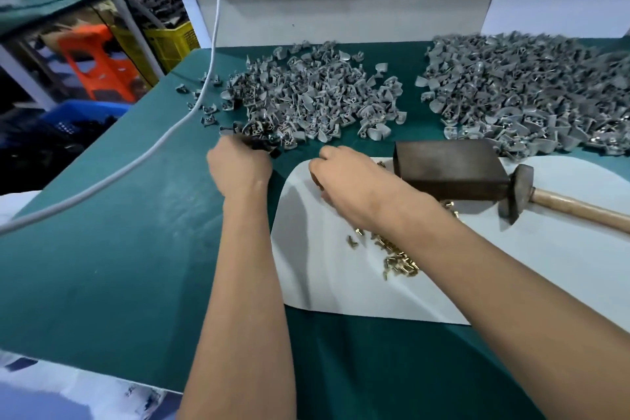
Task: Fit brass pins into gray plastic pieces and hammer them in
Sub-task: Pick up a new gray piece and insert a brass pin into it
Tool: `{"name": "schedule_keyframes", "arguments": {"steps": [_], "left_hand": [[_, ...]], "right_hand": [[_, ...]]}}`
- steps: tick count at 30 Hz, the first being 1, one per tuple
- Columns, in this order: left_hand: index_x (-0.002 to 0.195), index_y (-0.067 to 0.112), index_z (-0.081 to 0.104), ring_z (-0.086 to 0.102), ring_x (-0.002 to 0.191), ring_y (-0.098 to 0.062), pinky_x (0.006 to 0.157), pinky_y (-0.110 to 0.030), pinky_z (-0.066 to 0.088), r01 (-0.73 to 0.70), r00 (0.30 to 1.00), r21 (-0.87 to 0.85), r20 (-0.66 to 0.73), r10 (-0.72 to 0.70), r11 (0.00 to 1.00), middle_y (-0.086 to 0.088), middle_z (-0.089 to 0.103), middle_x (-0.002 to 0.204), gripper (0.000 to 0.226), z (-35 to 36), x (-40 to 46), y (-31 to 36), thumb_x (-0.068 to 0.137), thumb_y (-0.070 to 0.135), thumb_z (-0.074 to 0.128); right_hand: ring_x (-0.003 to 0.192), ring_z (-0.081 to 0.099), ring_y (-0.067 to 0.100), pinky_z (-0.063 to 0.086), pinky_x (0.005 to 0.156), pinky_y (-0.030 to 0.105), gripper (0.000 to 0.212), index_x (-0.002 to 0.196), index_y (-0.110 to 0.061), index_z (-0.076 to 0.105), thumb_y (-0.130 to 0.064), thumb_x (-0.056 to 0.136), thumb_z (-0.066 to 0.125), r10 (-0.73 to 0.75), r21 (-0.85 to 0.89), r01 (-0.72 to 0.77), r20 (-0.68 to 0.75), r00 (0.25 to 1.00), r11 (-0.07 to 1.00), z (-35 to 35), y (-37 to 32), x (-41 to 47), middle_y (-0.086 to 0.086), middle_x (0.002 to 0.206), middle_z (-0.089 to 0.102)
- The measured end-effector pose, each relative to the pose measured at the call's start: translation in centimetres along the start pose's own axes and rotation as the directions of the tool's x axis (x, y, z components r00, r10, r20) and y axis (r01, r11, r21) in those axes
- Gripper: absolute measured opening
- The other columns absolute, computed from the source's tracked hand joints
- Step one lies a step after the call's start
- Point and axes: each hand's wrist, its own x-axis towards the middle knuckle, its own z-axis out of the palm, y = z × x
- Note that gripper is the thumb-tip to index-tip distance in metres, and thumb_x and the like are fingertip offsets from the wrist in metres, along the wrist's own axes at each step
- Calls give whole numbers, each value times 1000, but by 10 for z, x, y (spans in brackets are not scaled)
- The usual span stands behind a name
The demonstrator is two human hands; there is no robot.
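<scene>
Green-covered workbench [119,249], white sheet [341,283] near front. Left hand [238,169] curls into near edge of gray plastic pieces pile [306,99]; grip contents unclear. Right hand [354,186], fingers bent, contents hidden, above brass pins [399,257]. Hammer [521,193] lies right, handle pointing right; right hand nearer.

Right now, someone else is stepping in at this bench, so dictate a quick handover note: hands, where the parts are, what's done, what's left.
Left hand: reaching into the near edge of the left heap of gray plastic pieces, fingers hidden; grip unclear.
Right hand: over the white sheet, fingers curled down; whether it holds anything is hidden.
Loose small brass pins lie on that sheet. The dark metal block sits at its far side, the wooden-handled hammer beside it, untouched.
A second gray heap lies far right.
Done: cannot tell. Left: fit a pin into a piece, then hammer it in.
</scene>
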Motion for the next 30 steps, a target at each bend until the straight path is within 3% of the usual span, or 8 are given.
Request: {"name": "schedule_keyframes", "arguments": {"steps": [4, 7, 10, 14, 17, 22, 27, 30], "left_hand": [[107, 16, 81, 67, 105, -28, 80, -21, 46, -186, 974, -72, 118, 193, 980, -13, 76, 107, 38, 14, -7, 11, 83, -5, 59], [98, 15, 82, 69, 99, -20, 80, -21, 49, -268, 942, -121, 175, 286, 956, -7, 78, 103, 38, 21, -13, 18, 85, -9, 56], [90, 15, 82, 70, 94, -18, 87, -24, 54, -313, 926, -169, 164, 340, 934, -5, 78, 95, 45, 26, -18, 24, 83, -15, 49], [96, 15, 79, 70, 88, -14, 84, -23, 56, -285, 941, -207, 124, 314, 936, 4, 72, 82, 43, 28, -17, 24, 80, -14, 52], [102, 15, 78, 68, 84, -14, 83, -25, 56, -310, 942, -207, 66, 330, 928, 8, 67, 77, 45, 29, -20, 25, 79, -12, 50], [94, 20, 79, 66, 74, -10, 71, -25, 54, -367, 930, -229, -114, 349, 902, 10, 69, 75, 34, 24, -27, 34, 85, -2, 55], [80, 24, 76, 66, 69, 1, 69, -24, 58, -354, 935, -397, -126, 332, 846, 14, 71, 75, 20, 24, -40, 51, 80, 4, 72], [84, 14, 75, 72, 71, -14, 68, -34, 62, -286, 942, -593, -28, 336, 753, 1, 75, 78, 9, 34, -53, 62, 84, 6, 78]], "right_hand": [[91, 60, 34, 38, 69, 33, 19, 86, -16, 48, 3, 90, 51, 40, 47, -42, 52, 998, 998, -6, 0, 0, 5, 90, 46], [75, 53, 37, 40, 66, 36, 26, 74, -17, 38, 4, 86, 47, 56, 47, -59, 71, 996, 997, -4, 1, -2, 4, 75, 41], [80, 58, 38, 37, 65, 35, 19, 84, -16, 39, 0, 91, 48, 48, 27, -50, 73, 996, 998, -6, 0, -5, 4, 76, 42], [99, 62, 34, 37, 71, 33, 17, 103, -8, 58, 3, 92, 51, 60, 28, -61, 32, 998, 998, -9, 5, -13, 14, 107, 60], [95, 63, 29, 51, 81, 39, 18, 105, -11, 68, -2, 97, 54, 90, 119, -84, -40, 995, 989, -11, 17, -22, 9, 104, 59], [92, 61, 15, 53, 86, 39, 13, 100, -24, 67, -21, 103, 55, 160, 337, -86, -198, 967, 937, -17, 40, -44, -3, 100, 64], [81, 62, 2, 52, 75, 22, 9, 95, -27, 72, -18, 96, 68, 295, 551, -63, -343, 892, 832, -14, 53, -64, -15, 86, 66], [80, 64, 0, 50, 74, 13, 8, 95, -21, 71, -16, 91, 76, 353, 652, -33, -366, 861, 757, -8, 57, -71, -15, 84, 67]]}}
